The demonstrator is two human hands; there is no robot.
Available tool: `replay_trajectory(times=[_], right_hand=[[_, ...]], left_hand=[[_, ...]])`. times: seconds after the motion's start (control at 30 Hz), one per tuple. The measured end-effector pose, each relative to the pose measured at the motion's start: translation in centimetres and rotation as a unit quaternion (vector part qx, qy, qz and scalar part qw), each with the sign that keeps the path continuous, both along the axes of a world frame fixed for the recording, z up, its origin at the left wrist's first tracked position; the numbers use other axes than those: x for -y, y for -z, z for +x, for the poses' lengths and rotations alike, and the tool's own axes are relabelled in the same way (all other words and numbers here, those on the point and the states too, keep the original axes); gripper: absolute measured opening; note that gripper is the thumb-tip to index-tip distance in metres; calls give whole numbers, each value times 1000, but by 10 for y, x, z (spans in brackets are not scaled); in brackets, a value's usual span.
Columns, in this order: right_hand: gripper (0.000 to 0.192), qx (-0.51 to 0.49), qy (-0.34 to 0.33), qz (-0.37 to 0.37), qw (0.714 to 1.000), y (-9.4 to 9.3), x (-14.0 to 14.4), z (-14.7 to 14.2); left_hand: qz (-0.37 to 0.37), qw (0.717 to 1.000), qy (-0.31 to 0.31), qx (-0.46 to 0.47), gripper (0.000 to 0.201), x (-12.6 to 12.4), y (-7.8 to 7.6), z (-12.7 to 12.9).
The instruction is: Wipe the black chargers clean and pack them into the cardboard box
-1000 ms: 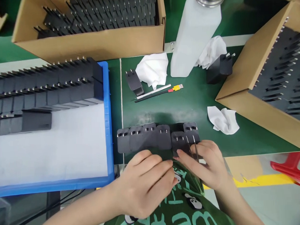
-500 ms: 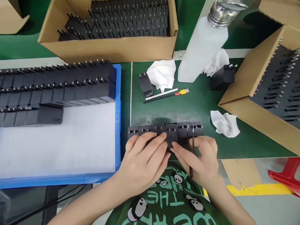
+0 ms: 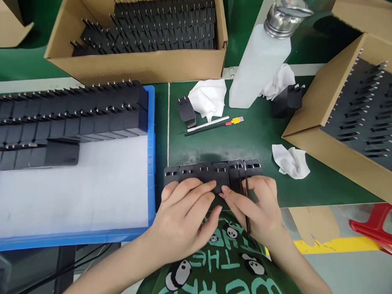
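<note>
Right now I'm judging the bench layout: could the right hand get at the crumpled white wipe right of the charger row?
Probably yes: the right hand has only bare green mat between it and the wipe.

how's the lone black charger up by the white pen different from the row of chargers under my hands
The lone charger stands by itself, untouched, beside the white pen; the row of chargers sits packed side by side, with the left hand and right hand resting on it. Both are black with metal prongs.
</note>
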State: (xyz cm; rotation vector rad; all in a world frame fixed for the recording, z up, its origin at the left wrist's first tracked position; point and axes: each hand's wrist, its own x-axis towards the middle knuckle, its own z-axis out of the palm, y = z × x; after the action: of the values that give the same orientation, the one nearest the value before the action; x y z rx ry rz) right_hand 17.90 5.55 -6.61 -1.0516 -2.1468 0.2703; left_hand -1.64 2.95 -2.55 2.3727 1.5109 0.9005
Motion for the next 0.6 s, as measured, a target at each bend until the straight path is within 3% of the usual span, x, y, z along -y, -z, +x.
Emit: replay_trajectory(times=[0.37, 0.5, 0.6], right_hand=[[12, 22, -7, 12, 1000, -3, -4, -1], [16, 17, -22, -9, 1000, -8, -4, 4], [16, -5, -1, -8, 1000, -14, -2, 13]], left_hand=[[-55, 996, 26, 59, 13, -1, -7, -5], [-82, 990, 72, 84, 9, 6, -12, -5], [-60, 993, 38, 99, 10, 12, -16, -9]])
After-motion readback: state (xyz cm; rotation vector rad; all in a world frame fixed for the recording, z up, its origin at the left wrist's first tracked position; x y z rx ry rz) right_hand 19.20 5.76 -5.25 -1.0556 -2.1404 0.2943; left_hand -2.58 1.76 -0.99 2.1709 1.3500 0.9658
